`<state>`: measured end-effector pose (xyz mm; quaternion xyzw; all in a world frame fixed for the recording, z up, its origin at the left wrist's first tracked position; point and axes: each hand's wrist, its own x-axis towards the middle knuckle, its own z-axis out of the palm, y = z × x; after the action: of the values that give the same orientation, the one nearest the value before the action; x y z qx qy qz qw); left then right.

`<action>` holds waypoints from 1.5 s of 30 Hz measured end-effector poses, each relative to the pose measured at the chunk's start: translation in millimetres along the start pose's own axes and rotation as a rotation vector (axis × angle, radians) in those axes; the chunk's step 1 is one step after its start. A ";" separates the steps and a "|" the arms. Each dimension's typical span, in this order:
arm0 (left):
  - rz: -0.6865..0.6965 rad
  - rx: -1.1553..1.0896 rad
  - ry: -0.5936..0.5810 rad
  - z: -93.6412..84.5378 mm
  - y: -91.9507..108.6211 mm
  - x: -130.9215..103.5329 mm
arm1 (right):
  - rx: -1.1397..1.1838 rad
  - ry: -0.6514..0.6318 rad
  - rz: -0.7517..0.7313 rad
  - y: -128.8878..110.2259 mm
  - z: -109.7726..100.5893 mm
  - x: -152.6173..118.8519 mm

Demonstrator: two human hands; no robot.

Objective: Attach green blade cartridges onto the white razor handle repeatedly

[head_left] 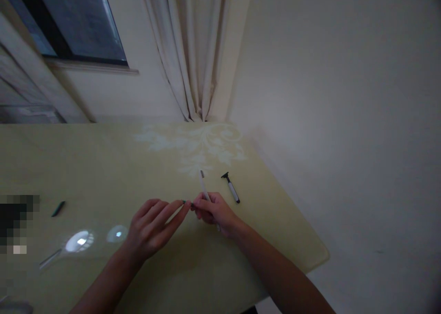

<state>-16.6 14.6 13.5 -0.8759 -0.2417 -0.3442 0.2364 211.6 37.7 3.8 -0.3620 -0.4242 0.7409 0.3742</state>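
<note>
My right hand [213, 212] is closed around a white toothbrush [203, 183]; its dark bristles point away from me. The end of the handle shows below that hand. Between my two hands is a small dark green piece [186, 202], mostly hidden by fingers. My left hand [155, 224] pinches it between thumb and fingertips, and the right fingertips meet it from the other side. A razor [233, 188] with a black head and grey handle lies on the table just beyond my right hand.
The pale yellow table [96, 167] has a white floral pattern at its far end. At left lie a slim dark green object [58, 208] and a thin grey stick [50, 259]. A wall [327, 121] borders the table's right side; a curtain [193, 52] hangs behind.
</note>
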 end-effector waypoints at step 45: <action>-0.954 -1.042 0.045 27.3 30.0 -11.5 | -0.090 0.014 -0.102 10.3 7.4 -3.9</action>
<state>6.9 4.3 -19.9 -0.6661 -0.3979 -0.4994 -0.3855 204.5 27.9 -1.9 -0.3617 -0.4721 0.6986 0.3978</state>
